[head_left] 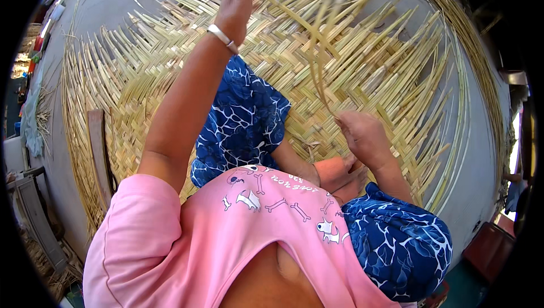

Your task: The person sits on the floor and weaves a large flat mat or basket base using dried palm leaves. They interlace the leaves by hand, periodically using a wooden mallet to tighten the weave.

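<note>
A large woven mat (362, 81) of split, pale green-yellow strips lies under and in front of me, its loose strip ends fanning out. My right hand (365, 137) is closed in a pinch on a long thin strip (315, 73), above the mat's right half. From there the strip bends upward and blurs near the top edge. My left hand (241, 2), a pale bangle (222, 38) on its wrist, reaches to the mat's far side. Its fingers are partly hidden and blurred, beside another slanting strip (294, 15); whether they grip it is unclear.
I sit on the mat, a bare foot (348, 180) between my knees. A dark flat wooden bar (99, 149) lies at the left. Long strips (459, 19) are bundled along the right. A wooden frame (39, 217) stands at the far left, and a dark red box (490, 251) at the lower right.
</note>
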A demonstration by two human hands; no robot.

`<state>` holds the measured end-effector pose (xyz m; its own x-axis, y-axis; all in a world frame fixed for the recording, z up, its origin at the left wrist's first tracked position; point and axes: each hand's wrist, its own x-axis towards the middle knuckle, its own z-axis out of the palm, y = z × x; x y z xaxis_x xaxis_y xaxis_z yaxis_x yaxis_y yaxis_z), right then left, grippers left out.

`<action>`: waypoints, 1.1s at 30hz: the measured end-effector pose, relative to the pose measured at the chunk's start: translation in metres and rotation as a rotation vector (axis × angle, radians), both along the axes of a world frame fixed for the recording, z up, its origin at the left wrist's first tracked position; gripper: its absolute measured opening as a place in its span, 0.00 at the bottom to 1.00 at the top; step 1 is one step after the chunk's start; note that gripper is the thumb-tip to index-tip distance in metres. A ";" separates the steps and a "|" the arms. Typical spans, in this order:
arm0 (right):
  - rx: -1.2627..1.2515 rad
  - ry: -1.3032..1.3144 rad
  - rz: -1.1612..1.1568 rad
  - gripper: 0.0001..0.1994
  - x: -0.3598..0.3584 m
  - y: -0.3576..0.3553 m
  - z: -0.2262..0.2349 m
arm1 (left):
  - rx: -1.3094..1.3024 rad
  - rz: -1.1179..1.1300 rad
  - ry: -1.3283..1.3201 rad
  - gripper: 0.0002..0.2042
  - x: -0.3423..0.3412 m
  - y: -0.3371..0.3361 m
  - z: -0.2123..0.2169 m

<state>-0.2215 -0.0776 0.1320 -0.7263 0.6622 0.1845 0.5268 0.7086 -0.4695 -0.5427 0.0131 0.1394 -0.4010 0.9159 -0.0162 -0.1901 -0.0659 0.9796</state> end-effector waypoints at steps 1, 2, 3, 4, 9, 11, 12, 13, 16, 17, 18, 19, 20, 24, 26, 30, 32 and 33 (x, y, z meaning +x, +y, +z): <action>-0.104 -0.093 -0.045 0.05 0.003 0.000 -0.013 | -0.134 -0.267 -0.325 0.33 0.009 -0.014 -0.012; -0.210 -0.186 -0.083 0.05 0.006 0.001 -0.024 | -0.136 -0.332 -0.484 0.34 0.014 -0.025 -0.022; -0.313 -0.279 -0.119 0.05 0.009 0.003 -0.034 | -0.135 -0.394 -0.645 0.35 0.018 -0.033 -0.032; -0.333 -0.321 -0.152 0.05 0.019 0.003 -0.047 | -0.111 -0.439 -0.713 0.34 0.018 -0.034 -0.046; -0.420 -0.513 -0.211 0.06 0.058 0.010 -0.087 | -0.140 -0.417 -0.607 0.24 0.002 -0.033 -0.075; -0.394 -0.554 -0.187 0.06 0.069 0.016 -0.096 | -0.268 -0.345 -0.432 0.22 0.004 -0.028 -0.078; -0.383 -0.575 -0.175 0.06 0.071 0.018 -0.099 | -0.401 -0.310 -0.339 0.20 0.010 -0.025 -0.082; -0.387 -0.594 -0.158 0.06 0.071 0.021 -0.098 | -0.312 -0.377 0.054 0.19 0.015 -0.022 -0.090; -0.387 -0.615 -0.090 0.07 0.065 0.030 -0.096 | 0.134 -0.462 1.181 0.17 0.032 -0.015 -0.116; -0.386 -0.596 -0.079 0.07 0.063 0.030 -0.094 | 0.200 -0.542 1.344 0.16 0.039 -0.010 -0.111; -0.385 -0.578 -0.068 0.07 0.063 0.029 -0.093 | 0.272 -0.623 1.504 0.15 0.044 -0.004 -0.105; -0.393 -0.580 -0.080 0.07 0.062 0.030 -0.090 | 0.348 -0.695 1.671 0.15 0.045 0.002 -0.101; -0.400 -0.583 -0.092 0.07 0.063 0.029 -0.088 | 0.339 -0.749 1.682 0.13 0.043 0.008 -0.106; -0.439 -0.525 -0.211 0.09 0.072 0.021 -0.089 | 0.000 -1.069 1.628 0.16 0.017 0.012 -0.095; -0.458 -0.555 -0.251 0.10 0.083 0.018 -0.094 | -0.061 -1.081 1.615 0.17 -0.007 0.006 -0.088; -0.479 -0.604 -0.300 0.10 0.087 0.009 -0.090 | -0.103 -1.015 1.620 0.18 -0.049 -0.015 -0.063; -0.485 -0.635 -0.289 0.10 0.090 0.010 -0.088 | -0.066 -0.929 1.647 0.17 -0.065 -0.023 -0.048; -0.488 -0.649 -0.285 0.11 0.093 0.011 -0.088 | -0.045 -0.887 1.660 0.16 -0.073 -0.027 -0.044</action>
<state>-0.1284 -0.0666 0.0444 -0.3831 0.7325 -0.5628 0.9237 0.3056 -0.2310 -0.6152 -0.0141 0.0958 0.4941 0.8490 -0.1873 0.8671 -0.4654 0.1779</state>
